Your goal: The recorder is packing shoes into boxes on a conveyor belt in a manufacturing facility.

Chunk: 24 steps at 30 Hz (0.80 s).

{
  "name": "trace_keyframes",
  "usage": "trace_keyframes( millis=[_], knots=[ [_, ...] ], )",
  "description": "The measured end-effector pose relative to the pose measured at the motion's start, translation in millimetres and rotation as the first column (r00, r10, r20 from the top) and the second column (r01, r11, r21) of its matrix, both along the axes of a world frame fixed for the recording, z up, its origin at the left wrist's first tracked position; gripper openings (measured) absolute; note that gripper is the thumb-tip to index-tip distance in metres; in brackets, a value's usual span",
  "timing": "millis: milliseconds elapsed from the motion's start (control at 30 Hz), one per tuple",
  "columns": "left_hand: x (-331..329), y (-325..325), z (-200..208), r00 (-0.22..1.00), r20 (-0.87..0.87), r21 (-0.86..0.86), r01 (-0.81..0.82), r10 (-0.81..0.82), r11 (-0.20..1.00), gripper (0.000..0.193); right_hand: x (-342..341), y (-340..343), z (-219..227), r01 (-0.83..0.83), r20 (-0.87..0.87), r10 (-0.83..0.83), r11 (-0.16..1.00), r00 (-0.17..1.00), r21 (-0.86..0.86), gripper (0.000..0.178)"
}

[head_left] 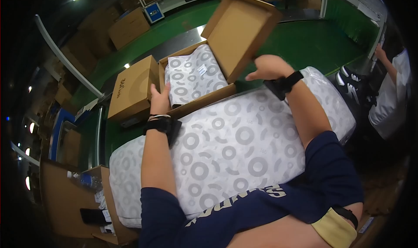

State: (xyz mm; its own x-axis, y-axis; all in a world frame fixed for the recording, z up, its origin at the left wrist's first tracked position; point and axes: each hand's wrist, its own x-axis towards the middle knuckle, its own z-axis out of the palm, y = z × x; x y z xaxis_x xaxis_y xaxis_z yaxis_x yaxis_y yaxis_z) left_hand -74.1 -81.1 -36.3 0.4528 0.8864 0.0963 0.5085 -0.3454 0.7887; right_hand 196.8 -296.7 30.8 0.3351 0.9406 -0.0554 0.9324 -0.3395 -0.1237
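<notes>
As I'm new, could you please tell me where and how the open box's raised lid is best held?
The lid is probably best pinched at its right edge, from the right: it stands tilted up from the box, that edge nearest the right hand.

Arms (157, 165) forward, left hand (160, 102) straight ahead, right hand (272, 67) bent inward, apparently loosely curled.

From my remote seat I see plain brown on the open box (204, 101) and grey rings and arcs over its white wrapping paper (193, 82). The large white bundle (241, 145) repeats that pattern. The closed box (130, 85) is brown with dark lettering, the shirt (250, 213) navy, the counter (300, 41) green.
</notes>
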Motion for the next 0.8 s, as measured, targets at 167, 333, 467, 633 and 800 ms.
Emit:
trace_keyframes(
  millis=[167,333,467,633,800],
  knots=[
    [0.4,-10.7,12.4,0.803,0.581,-0.493,0.216,0.134,0.843,0.09,-20.3,21.1,-37.3,-0.151,-0.228,0.18,0.979,0.957,0.137,0.078],
    [-1.5,18.0,-9.1,0.992,0.091,0.08,0.081,-0.088,0.994,0.053,-35.3,35.8,-41.3,-0.212,-0.119,0.219,0.975,0.969,0.062,0.075],
    [-0.1,0.2,8.1,0.999,-0.029,-0.166,0.011,-0.016,0.986,0.055,-27.7,31.9,-44.4,-0.141,-0.18,0.154,0.987,0.971,0.083,0.067],
    [11.6,-47.9,25.3,0.77,-0.633,0.423,0.432,-0.082,0.796,0.083,-16.2,34.2,-61.4,-0.056,-0.088,0.073,0.983,0.993,0.178,0.051],
    [14.9,-43.1,21.0,0.681,-0.717,0.476,0.321,0.15,0.819,0.09,-31.1,35.0,-55.9,0.084,-0.079,-0.053,0.884,0.995,0.46,0.035]
  ],
)
